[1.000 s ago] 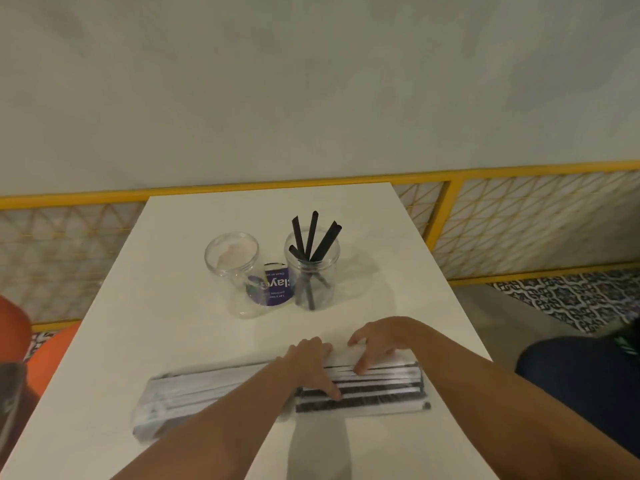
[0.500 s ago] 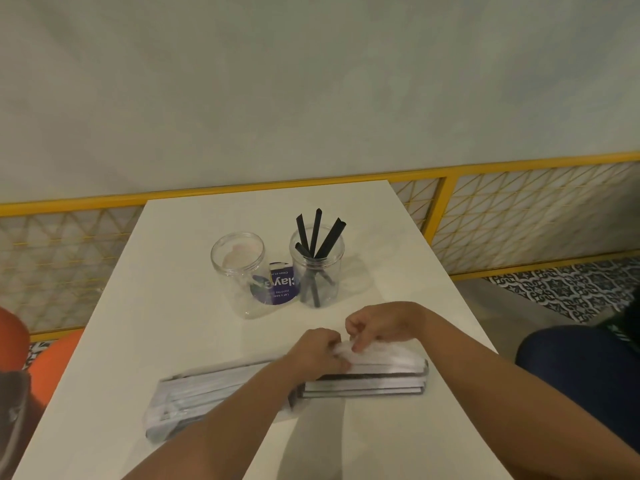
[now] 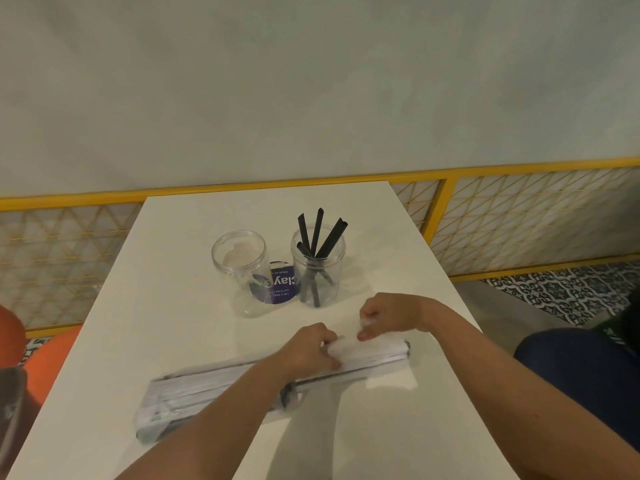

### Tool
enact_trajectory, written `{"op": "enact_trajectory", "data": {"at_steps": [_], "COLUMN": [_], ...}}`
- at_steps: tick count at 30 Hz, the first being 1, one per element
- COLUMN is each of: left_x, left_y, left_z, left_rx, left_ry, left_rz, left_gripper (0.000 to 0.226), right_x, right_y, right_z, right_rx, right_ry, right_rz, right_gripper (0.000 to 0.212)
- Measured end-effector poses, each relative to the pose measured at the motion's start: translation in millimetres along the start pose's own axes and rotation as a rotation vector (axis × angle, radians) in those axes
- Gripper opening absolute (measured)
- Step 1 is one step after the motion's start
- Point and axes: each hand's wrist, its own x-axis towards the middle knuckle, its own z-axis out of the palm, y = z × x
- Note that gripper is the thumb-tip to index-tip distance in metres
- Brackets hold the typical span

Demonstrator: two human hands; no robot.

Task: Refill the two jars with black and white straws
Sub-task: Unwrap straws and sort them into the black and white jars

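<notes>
White table [image 3: 173,306] against a grey wall [image 3: 311,81] with a yellow railing [image 3: 242,190]. Compared with half a second ago, the right hand [image 3: 388,315] has risen and drawn away from the left hand [image 3: 308,348], widening the gap between them; the packet of straws [image 3: 214,386] lies as before. Left fingers are curled and pinch the clear wrapper [image 3: 346,348] on top of the packet. Right thumb and forefinger close on a wisp of the same wrapper, just above it. Beyond the fingertips stand an empty jar [image 3: 242,271] and a second jar [image 3: 318,271] holding black straws [image 3: 317,233], with a blue label [image 3: 277,285] between them. The left forearm [image 3: 225,420] covers the packet's middle, and the wrapper between the hands is blurred.
</notes>
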Motion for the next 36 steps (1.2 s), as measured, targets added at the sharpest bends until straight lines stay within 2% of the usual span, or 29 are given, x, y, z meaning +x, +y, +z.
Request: {"op": "enact_trajectory", "data": {"at_steps": [3,5,8,11,14,18,20,22,24,26,28,30,31,34,36], "left_x": [1,2,4,7,9,14,14,14,15,16,18,18,19,20,21], "left_y": [16,28,34,30,30,32,34,36,38,39,40,40,40,38,37], "left_z": [0,-1,-1,3,5,3,1,-1,-4,-7,-9,-11,-12,-13,-13], "left_rx": [-0.163,-0.308,-0.369,-0.387,-0.416,-0.467,-0.495,-0.569,-0.613,-0.599,-0.602,-0.614,-0.612,-0.575,-0.572], "left_ry": [0.097,0.14,0.123,0.117,0.111,0.122,0.15,0.18,0.205,0.234,0.276,0.302,0.298,0.257,0.23], "left_rz": [0.065,0.079,0.058,0.024,0.008,0.017,0.025,0.056,0.086,0.096,0.105,0.112,0.11,0.09,0.067], "left_gripper": [0.032,0.024,0.01,0.042,0.048,0.049,0.034,0.015,0.012,0.017,0.022,0.027,0.028,0.028,0.031], "right_x": [-5,-7,-10,-18,-27,-29,-27,-24,-20,-18,-15,-9,-9,-12,-17], "right_y": [-7,-9,-8,-11,-17,-19,-14,-6,0,-1,-3,0,0,-3,-12], "right_z": [2,4,1,-9,-15,-16,-15,-17,-14,-10,-7,-3,-2,-11,-18], "right_rx": [0.162,0.235,0.265,0.304,0.488,0.727,0.976,1.14,1.046,0.78,0.42,0.074,0.01,0.0,0.035], "right_ry": [0.05,0.069,0.111,0.183,0.271,0.314,0.348,0.434,0.509,0.47,0.385,0.349,0.355,0.445,0.567], "right_rz": [-0.044,-0.083,-0.087,-0.121,-0.283,-0.539,-0.62,-0.564,-0.383,-0.133,-0.011,-0.055,-0.088,-0.196,-0.288], "right_gripper": [0.02,0.025,0.033,0.024,0.009,0.038,0.046,0.045,0.021,0.018,0.016,0.023,0.021,0.011,0.016]}}
